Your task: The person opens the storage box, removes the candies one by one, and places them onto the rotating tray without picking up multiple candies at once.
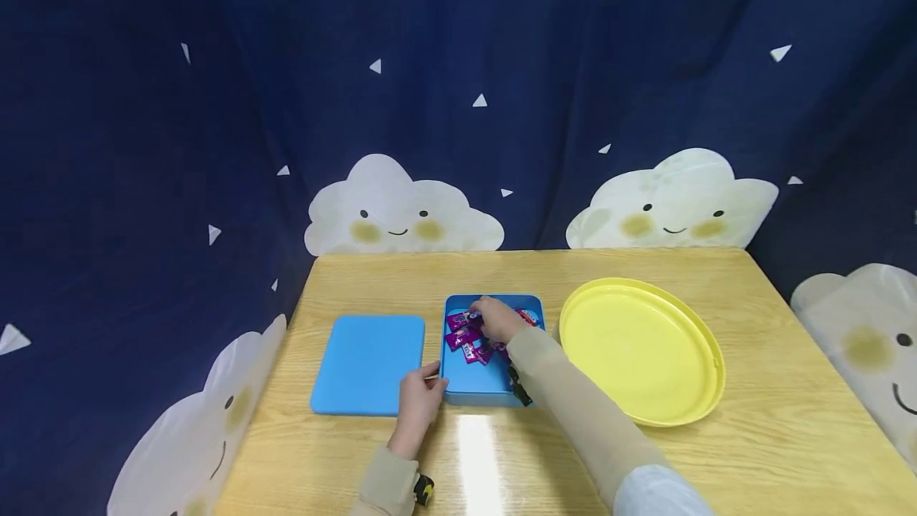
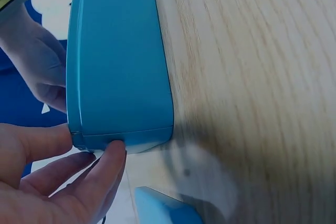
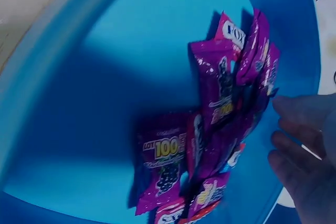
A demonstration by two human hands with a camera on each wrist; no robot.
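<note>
A blue box (image 1: pixel 473 379) stands on the table with small wrapped candies (image 1: pixel 462 338) inside, mostly purple, some with red or pink wrappers. My left hand (image 1: pixel 421 396) pinches the box's near left corner; in the left wrist view its thumb lies at the rim and its fingers press the outer wall. Over the far part of the box reaches my right hand (image 1: pixel 499 320). Seen from the right wrist, its loosely bent fingers (image 3: pixel 291 153) are beside a purple candy (image 3: pixel 266 69) at the pile's edge, with no candy visible between thumb and fingers.
Left of the box lies a flat blue lid (image 1: pixel 372 365). A round yellow tray (image 1: pixel 637 349) with a raised rim sits close on the right. Behind the wooden table (image 1: pixel 286 460) hangs a dark blue curtain (image 1: pixel 430 38) with white clouds.
</note>
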